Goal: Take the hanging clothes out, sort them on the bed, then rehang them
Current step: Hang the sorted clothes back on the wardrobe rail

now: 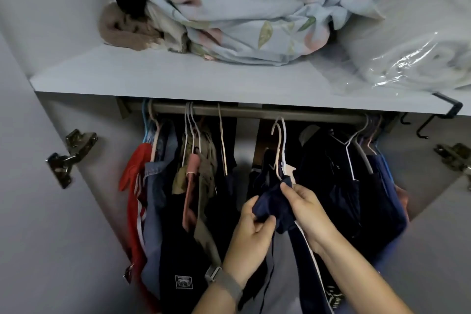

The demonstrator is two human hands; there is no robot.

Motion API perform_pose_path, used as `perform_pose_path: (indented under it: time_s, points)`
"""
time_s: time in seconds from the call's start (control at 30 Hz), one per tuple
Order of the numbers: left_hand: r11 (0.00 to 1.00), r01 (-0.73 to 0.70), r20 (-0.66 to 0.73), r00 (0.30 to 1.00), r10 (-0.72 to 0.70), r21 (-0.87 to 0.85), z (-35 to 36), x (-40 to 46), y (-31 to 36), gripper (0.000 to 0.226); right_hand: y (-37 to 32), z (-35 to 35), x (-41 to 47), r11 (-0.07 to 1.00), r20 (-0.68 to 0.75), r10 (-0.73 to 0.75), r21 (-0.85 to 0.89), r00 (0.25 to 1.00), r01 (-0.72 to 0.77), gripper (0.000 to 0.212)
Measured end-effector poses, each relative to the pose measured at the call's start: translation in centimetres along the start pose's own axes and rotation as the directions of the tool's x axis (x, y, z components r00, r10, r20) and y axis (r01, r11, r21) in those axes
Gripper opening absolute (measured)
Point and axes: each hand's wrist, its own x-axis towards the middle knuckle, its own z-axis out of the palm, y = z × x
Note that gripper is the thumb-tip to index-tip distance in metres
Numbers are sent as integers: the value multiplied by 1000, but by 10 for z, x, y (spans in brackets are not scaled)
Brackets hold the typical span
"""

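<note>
A dark navy garment (271, 205) hangs on a white hanger (280, 145) whose hook sits just below the wardrobe rail (254, 112). My left hand (251, 234) pinches the garment's lower fold from the left. My right hand (305, 209) grips its fabric from the right, near the hanger's shoulder. More clothes hang on the rail: a red jacket (135, 186) and denim (155, 186) at the left, a pink and olive piece (201, 173) in the middle, dark and blue clothes (356, 186) at the right.
The shelf (165, 76) above the rail holds a crumpled floral sheet (242, 13), a brown towel (122, 30) and a plastic-wrapped bundle (413, 46). Both wardrobe doors stand open, hinges (68, 155) on each side. Black hooks (448, 109) hang off the shelf's right edge.
</note>
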Motion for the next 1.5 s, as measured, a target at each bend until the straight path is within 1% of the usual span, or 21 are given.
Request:
perform_pose_path:
  time_s: [0.1, 0.13, 0.2, 0.27, 0.37, 0.47, 0.57, 0.63, 0.67, 0.73, 0.83, 0.9, 0.97, 1.07, 1.13, 1.23, 1.27, 1.33, 1.4, 1.47, 1.5]
  points:
    - [997, 44, -147, 989, -34, 64, -30, 10, -5, 45, -2, 26, 42, 992, 11, -58, -113, 998, 59, 33]
    - [995, 58, -179, 983, -44, 75, -41, 12, -7, 44, -2, 33, 59, 982, 12, -93, -163, 996, 94, 36]
    - [994, 72, -213, 976, -54, 79, -59, 15, -8, 34, -3, 46, 89, 955, 25, -151, -255, 988, 153, 44]
    - [993, 56, -236, 971, -31, 100, -73, 18, -9, 27, -1, 58, 114, 927, 28, -197, -319, 980, 196, 51]
    - [991, 31, -262, 965, 5, 132, -78, 30, -9, 21, 8, 75, 131, 872, 37, -284, -404, 958, 275, 45]
    - [979, 48, -265, 964, 6, 198, -68, 45, -8, 21, 23, 86, 131, 852, 49, -336, -409, 940, 326, 44]
    - [955, 69, -209, 978, -8, 288, -53, 55, -8, 26, 28, 87, 128, 857, 11, -396, -353, 918, 375, 45]
    - [951, 50, -161, 987, 0, 305, -43, 61, -8, 18, 22, 86, 133, 869, -14, -413, -306, 911, 389, 48]
    - [948, 31, -160, 987, 21, 318, -38, 65, -7, 14, 17, 86, 139, 880, -26, -405, -284, 914, 382, 48]
    - [933, -1, -208, 975, 81, 359, -33, 76, -8, 13, 8, 87, 153, 904, -27, -360, -258, 932, 342, 45]
    - [872, 6, -255, 957, 136, 490, -30, 97, -12, 21, 7, 90, 165, 924, 28, -290, -253, 957, 287, 40]
    - [843, 29, -264, 955, 136, 537, -28, 109, -17, 15, 19, 91, 169, 938, 51, -248, -235, 967, 253, 38]
    - [837, 28, -286, 945, 156, 547, -28, 115, -22, 6, 35, 88, 174, 955, 55, -198, -213, 979, 205, 36]
    - [842, -7, -305, 930, 203, 540, -30, 119, -30, 12, 48, 78, 181, 964, 12, -155, -218, 988, 153, 33]
    - [844, -8, -318, 924, 210, 536, -34, 121, -33, 16, 51, 69, 184, 968, -38, -158, -201, 987, 147, 31]
    - [836, 5, -316, 927, 202, 548, -36, 125, -41, 21, 53, 52, 187, 973, -162, -184, -172, 969, 156, 29]
    - [826, 12, -314, 928, 200, 563, -36, 126, -43, 21, 55, 47, 188, 969, -183, -201, -181, 962, 168, 30]
    - [797, 30, -309, 930, 200, 603, -33, 125, -49, 23, 59, 37, 191, 952, -147, -227, -243, 963, 187, 31]
    - [796, 52, -317, 931, 180, 603, -29, 124, -52, 25, 63, 29, 192, 931, -52, -206, -318, 977, 179, 31]
    - [794, 121, -344, 932, 116, 596, -28, 125, -56, 27, 63, 20, 188, 923, 39, -156, -352, 987, 159, 29]
    - [785, 170, -347, 936, 61, 595, -29, 125, -57, 27, 64, 16, 185, 908, 84, -141, -387, 986, 163, 27]
